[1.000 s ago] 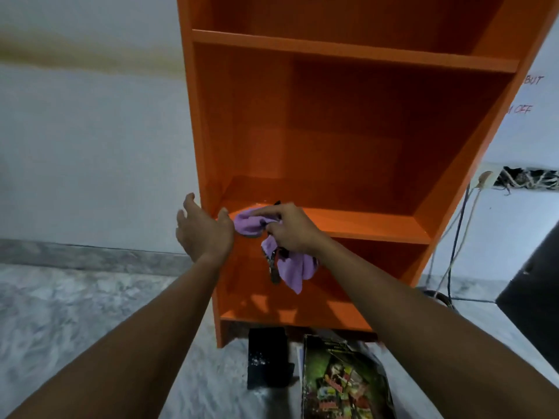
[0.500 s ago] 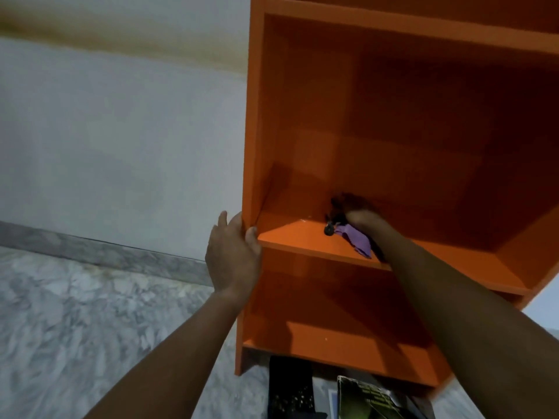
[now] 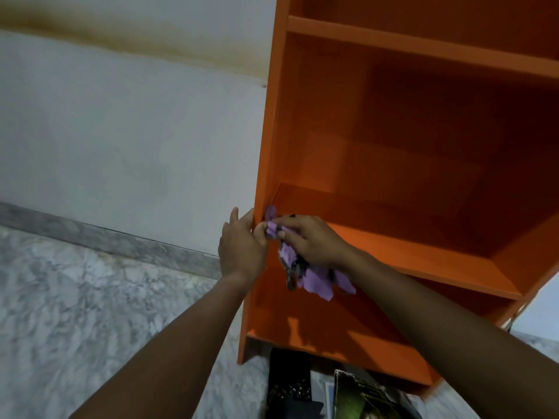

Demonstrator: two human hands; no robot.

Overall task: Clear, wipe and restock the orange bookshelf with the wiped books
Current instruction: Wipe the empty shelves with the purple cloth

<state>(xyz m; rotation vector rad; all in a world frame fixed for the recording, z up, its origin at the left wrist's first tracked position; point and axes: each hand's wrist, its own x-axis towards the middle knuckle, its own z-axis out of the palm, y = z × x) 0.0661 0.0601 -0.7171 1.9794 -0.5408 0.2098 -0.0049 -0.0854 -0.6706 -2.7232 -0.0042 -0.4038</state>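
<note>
The orange bookshelf (image 3: 423, 164) stands against the wall with nothing on its shelves. My right hand (image 3: 311, 240) grips a purple cloth (image 3: 314, 278) at the front left corner of the middle shelf (image 3: 423, 258); most of the cloth hangs down below the shelf edge. My left hand (image 3: 242, 246) rests on the outer left side panel at the same height, fingers straight, thumb on the panel's front edge. Books (image 3: 363, 397) lie on the floor just in front of the shelf's foot, one with a green cover beside a black one (image 3: 289, 385).
A grey marbled floor (image 3: 90, 313) spreads to the left, with a grey skirting strip along the pale wall (image 3: 121, 131). The wall has a brown stain higher up.
My right hand has pulled the cloth from deep on the middle shelf back to its front left corner, next to my left hand. The view has shifted left; my left hand still holds the side panel.
</note>
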